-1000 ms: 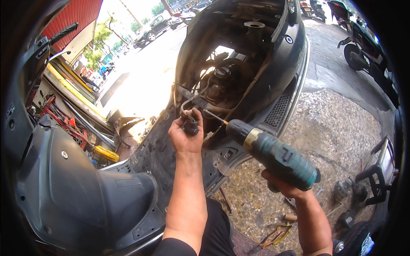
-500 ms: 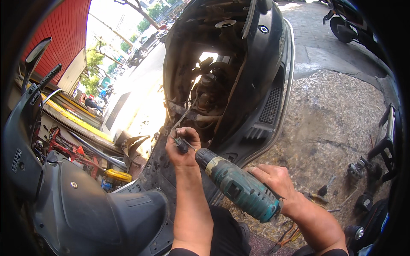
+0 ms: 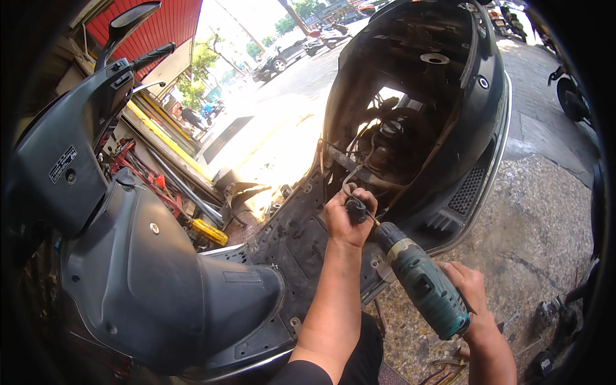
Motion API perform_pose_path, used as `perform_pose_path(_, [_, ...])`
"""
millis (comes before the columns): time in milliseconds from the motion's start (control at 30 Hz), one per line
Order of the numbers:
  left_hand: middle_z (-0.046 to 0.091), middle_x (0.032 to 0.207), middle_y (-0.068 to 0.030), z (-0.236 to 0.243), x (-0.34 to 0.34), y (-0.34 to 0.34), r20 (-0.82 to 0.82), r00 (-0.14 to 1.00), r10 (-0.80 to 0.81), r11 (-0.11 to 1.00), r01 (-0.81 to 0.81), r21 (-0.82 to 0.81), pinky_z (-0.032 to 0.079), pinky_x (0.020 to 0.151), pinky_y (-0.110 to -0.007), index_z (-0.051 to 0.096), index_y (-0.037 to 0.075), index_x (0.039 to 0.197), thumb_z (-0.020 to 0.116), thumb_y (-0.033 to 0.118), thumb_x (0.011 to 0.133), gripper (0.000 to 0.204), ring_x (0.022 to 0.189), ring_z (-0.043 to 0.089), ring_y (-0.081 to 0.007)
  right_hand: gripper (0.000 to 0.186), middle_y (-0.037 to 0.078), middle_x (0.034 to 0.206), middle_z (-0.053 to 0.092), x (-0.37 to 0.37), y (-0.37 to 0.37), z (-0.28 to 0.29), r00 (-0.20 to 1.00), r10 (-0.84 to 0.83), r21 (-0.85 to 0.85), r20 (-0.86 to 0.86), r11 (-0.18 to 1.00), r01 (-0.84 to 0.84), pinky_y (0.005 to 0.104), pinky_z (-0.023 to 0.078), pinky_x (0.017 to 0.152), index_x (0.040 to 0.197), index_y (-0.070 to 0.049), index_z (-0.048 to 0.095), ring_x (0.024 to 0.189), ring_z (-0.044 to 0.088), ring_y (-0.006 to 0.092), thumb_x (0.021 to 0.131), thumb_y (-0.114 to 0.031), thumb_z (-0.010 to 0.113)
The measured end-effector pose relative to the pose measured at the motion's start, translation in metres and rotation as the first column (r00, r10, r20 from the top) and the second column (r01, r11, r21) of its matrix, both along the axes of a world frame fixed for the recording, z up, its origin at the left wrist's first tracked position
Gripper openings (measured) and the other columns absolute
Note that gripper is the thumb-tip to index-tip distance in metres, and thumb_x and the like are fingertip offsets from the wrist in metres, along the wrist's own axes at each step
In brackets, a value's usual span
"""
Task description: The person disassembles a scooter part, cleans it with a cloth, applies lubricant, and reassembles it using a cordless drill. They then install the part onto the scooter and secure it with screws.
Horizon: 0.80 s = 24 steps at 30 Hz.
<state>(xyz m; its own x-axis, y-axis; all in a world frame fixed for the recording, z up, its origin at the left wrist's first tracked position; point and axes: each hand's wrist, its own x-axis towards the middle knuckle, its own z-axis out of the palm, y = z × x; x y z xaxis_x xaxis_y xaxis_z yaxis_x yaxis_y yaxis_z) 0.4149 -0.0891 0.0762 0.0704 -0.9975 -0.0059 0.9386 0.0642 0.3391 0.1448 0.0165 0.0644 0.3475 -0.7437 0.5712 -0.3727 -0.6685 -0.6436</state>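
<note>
My right hand [image 3: 467, 292] is wrapped round a teal and black cordless drill [image 3: 427, 285], whose chuck points up and left. A thin bit runs from the chuck toward my left hand [image 3: 346, 221]. The fingers of that hand are closed round a small black cylindrical part [image 3: 355, 209], with a thin cable or hose leading up from it. Whether the bit touches the part cannot be made out. Both hands are over the footboard [image 3: 292, 228] of a dark scooter, just before its open body shell [image 3: 449, 109], where the engine [image 3: 385, 144] shows inside.
The scooter's front cover [image 3: 167, 256] and handlebar with mirror [image 3: 131, 19] fill the left side. Beyond the footboard lie a yellow-handled tool [image 3: 210, 232] and red metal parts. Loose tools and dark parts [image 3: 558, 321] lie on the stone ground at right. A street with parked vehicles lies behind.
The view has swung left, so the scooter and both hands appear farther right. My left fingers have curled more closely round the black part; the drill stays in my right hand.
</note>
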Motion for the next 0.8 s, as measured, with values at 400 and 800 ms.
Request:
perform_pose_path(400, [0.055,0.074,-0.0054,0.000,-0.004,-0.002,0.155,0.988,0.010,0.980,-0.041,0.194,0.052,0.063,-0.036,0.056,0.004,0.101,0.050,0.014,0.098,0.011,0.067,0.055,-0.0204,0.028,0.016,0.081,0.068,-0.011,-0.005,0.002,1.000,0.011,0.160,-0.016,0.987,-0.008,0.0410,0.054,0.067,0.097,-0.003,0.070,0.074,0.069,0.0359,0.074,-0.017,0.076])
perform_pose_path(800, [0.055,0.071,-0.0029,0.001,0.000,0.002,0.140,0.985,0.103,0.985,-0.120,0.123,0.048,0.058,-0.030,0.057,0.005,0.100,0.050,0.017,0.101,0.014,0.064,0.053,-0.0169,0.036,0.014,0.082,0.069,-0.001,-0.008,-0.020,0.985,0.114,0.140,0.131,0.981,-0.132,0.0368,0.056,0.067,0.103,-0.003,0.071,0.072,0.069,0.0341,0.069,-0.011,0.077])
